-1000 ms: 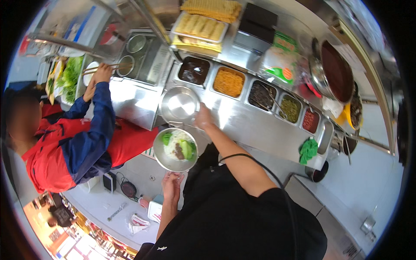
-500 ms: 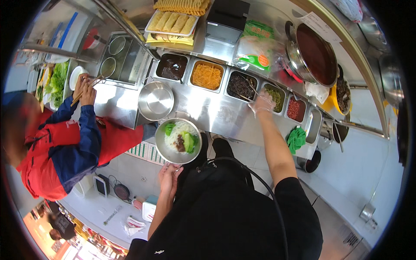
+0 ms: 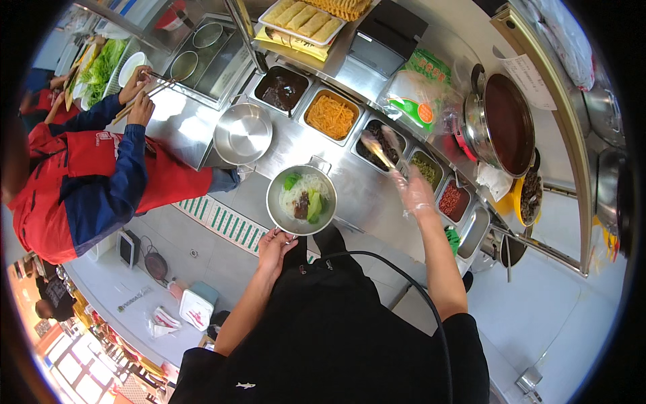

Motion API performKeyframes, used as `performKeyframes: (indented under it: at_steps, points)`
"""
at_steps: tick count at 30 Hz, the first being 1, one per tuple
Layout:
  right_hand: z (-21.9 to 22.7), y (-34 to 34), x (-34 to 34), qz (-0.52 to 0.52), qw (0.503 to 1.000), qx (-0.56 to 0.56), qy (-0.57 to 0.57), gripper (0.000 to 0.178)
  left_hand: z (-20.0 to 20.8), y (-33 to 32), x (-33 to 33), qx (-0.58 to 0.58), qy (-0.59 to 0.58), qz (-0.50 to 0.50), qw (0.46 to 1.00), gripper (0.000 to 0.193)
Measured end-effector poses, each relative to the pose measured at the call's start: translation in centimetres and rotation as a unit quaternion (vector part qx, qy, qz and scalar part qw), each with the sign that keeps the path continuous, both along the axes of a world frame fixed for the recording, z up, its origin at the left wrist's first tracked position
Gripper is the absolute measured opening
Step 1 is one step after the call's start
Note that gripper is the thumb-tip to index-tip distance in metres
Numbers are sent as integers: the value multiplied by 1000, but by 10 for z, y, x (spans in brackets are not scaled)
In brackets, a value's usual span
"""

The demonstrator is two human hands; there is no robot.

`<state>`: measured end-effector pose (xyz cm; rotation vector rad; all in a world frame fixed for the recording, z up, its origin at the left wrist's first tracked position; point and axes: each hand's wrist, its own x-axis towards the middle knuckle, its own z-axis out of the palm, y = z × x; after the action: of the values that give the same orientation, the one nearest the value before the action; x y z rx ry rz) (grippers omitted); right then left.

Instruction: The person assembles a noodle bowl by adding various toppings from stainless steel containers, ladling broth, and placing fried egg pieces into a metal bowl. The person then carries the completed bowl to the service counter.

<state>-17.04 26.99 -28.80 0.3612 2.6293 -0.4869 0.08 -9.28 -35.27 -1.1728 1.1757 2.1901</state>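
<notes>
My left hand [image 3: 274,248] is closed on the near handle of a small two-handled steel pot [image 3: 272,202]. White noodles [image 3: 296,195], green leafy vegetables [image 3: 313,207] and a dark brown sauce lie in the pot. My right hand [image 3: 414,192], in a clear plastic glove, grips metal tongs [image 3: 378,149]. The tongs, smeared by motion, point over a steel tray of dark shredded topping [image 3: 374,132]; whether they hold any of it I cannot tell. Trays of orange shreds [image 3: 332,113], chopped green topping [image 3: 425,168] and red topping [image 3: 452,200] stand alongside.
A bare steel pot [image 3: 242,133] sits on the counter [image 3: 296,138] at left, near a dark sauce tray [image 3: 282,87]. A large pot of red-brown liquid [image 3: 509,124] stands at right. At left, a co-worker in a red apron [image 3: 101,168] holds chopsticks. A green cloth [image 3: 452,237] hangs by the trays.
The view has shifted. My right hand has drawn back toward me, and the tongs have come up from the dark topping. My left hand still holds the pot, now farther right in view.
</notes>
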Motion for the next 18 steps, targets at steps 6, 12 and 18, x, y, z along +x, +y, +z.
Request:
performKeyframes:
  at_steps: [6, 12, 18]
  points:
    - [-28, -86, -91, 96, 992, 81, -29, 67, -13, 14, -23, -12, 8, 3, 1000, 18]
    - [-79, -132, -140, 76, 987, 127, -67, 57, -16, 20, -38, -14, 11, 24, 1000, 20]
    - [-60, -142, -135, 85, 989, 92, -78, 52, -13, 15, -45, -14, 10, 34, 999, 14]
